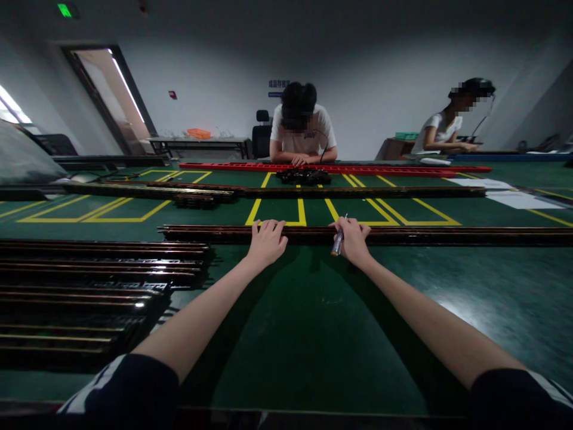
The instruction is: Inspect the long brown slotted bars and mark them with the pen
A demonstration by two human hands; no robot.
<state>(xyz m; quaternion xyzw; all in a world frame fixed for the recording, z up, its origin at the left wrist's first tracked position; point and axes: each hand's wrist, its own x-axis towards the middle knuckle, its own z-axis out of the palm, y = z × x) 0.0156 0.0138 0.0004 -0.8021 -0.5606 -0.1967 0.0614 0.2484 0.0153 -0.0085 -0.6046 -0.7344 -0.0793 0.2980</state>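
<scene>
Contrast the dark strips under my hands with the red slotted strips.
The dark strips look black with coppery lines; the red slotted strips are red. The dark strips run out of frame; the red ones end within it. Your left hand and right hand touch the dark strips, not the red ones. Both are long.

On a green tabletop (304, 334) marked with yellow lines, the left hand (267, 242) rests its fingers on a long, glossy dark bundle of strips (447, 236). The right hand (353, 240) holds a slim tool with a greyish handle (337, 244) against the bundle. More glossy dark strips (102, 257) lie at left; beyond, a person in a white T-shirt (308, 134) leans over a long red slotted strip (380, 169).
</scene>
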